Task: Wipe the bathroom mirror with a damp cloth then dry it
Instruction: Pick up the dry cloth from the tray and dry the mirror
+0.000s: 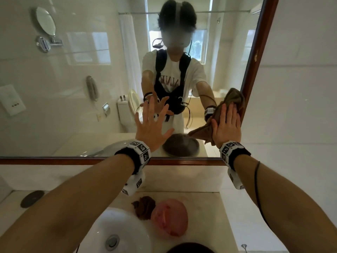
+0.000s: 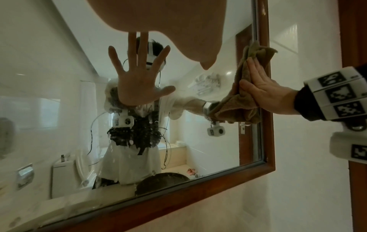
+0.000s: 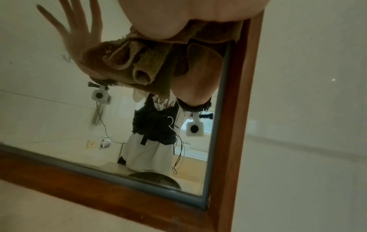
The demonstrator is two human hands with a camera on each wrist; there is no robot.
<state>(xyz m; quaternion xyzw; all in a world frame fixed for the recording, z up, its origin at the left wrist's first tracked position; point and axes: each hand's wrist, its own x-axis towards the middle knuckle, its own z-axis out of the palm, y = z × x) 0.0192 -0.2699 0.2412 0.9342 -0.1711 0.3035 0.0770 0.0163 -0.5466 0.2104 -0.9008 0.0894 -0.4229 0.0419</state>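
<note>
The wood-framed mirror (image 1: 73, 99) fills the wall ahead. My left hand (image 1: 151, 125) lies flat on the glass with fingers spread, holding nothing. My right hand (image 1: 228, 123) presses a brown cloth (image 1: 235, 99) flat against the glass with straight fingers, right beside the mirror's right frame (image 1: 255, 70). The cloth bunches above the fingertips and hangs in folds below the palm. From the left wrist, the right hand (image 2: 264, 91) and cloth (image 2: 244, 100) sit against the frame (image 2: 266, 133). The right wrist view shows the cloth's folds (image 3: 139, 62) under the palm, near the mirror's lower right corner (image 3: 206, 202).
Below the mirror, a stone counter holds a white sink (image 1: 116, 227), a crumpled brown cloth (image 1: 144, 207) and a pink cloth (image 1: 169, 216). A dark round disc (image 1: 32, 199) lies at the left. A dark bowl's rim (image 1: 189, 249) shows at the bottom edge.
</note>
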